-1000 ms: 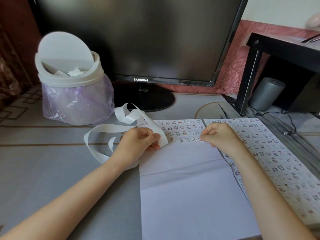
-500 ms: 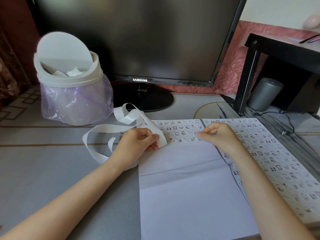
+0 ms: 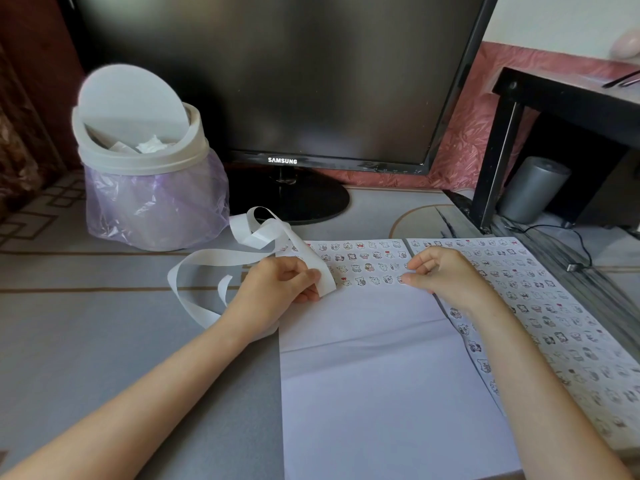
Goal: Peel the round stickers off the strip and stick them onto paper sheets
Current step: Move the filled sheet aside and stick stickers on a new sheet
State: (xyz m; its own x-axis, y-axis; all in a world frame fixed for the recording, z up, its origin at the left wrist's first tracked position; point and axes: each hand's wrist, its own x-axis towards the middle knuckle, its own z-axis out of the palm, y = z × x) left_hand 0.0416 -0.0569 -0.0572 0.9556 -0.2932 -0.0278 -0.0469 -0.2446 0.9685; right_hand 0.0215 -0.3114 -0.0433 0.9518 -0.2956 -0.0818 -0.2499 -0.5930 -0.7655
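Paper sheet (image 3: 363,375): flat on the table (image 3: 104,323), long axis running away from the body; three rows of stickers (image 3: 363,258) along the far edge, bare below.
Second sheet (image 3: 561,306): just beside it on the right, covered in stickers.
Strip (image 3: 214,259): white, looped loosely on the table left of the sheet; free end crossing the sheet's far-left corner, lying diagonally, pointing toward the body and rightward.
Left hand (image 3: 277,289): fingers curled, pinching the strip near its end.
Right hand (image 3: 450,275): fingers curled, thumb tip down at the right end of the third row; sticker beneath not discernible.
Step, as judged: seating a sticker; press from centre outward, matching row spacing, keeping the strip lifted clear.
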